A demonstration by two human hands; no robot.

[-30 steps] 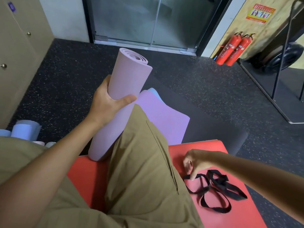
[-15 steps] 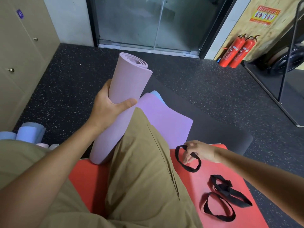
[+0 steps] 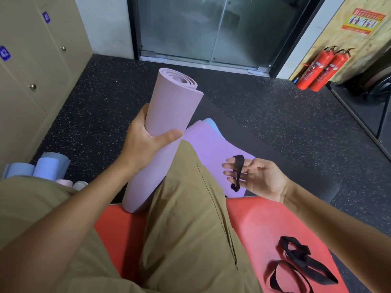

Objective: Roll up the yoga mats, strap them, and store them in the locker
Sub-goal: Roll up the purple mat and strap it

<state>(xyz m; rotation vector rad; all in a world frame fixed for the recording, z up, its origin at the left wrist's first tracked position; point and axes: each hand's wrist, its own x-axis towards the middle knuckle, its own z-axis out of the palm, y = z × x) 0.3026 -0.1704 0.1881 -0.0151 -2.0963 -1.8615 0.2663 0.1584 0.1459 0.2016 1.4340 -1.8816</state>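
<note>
The rolled mat (image 3: 167, 132) stands tilted on the red mat (image 3: 264, 225), gripped by the left hand (image 3: 146, 144); to its right, the right hand (image 3: 258, 176) carries the strap loop (image 3: 238, 172) over spread fingers (image 3: 229, 166).

Ahead of you stands a glass door (image 3: 211, 28); to its right two red fire extinguishers (image 3: 321, 68) lean against a board wall bearing an orange poster (image 3: 362, 22).

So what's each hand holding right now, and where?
Left hand grips the rolled mat mid-length; right hand carries a black strap looped over straight fingers.
</note>
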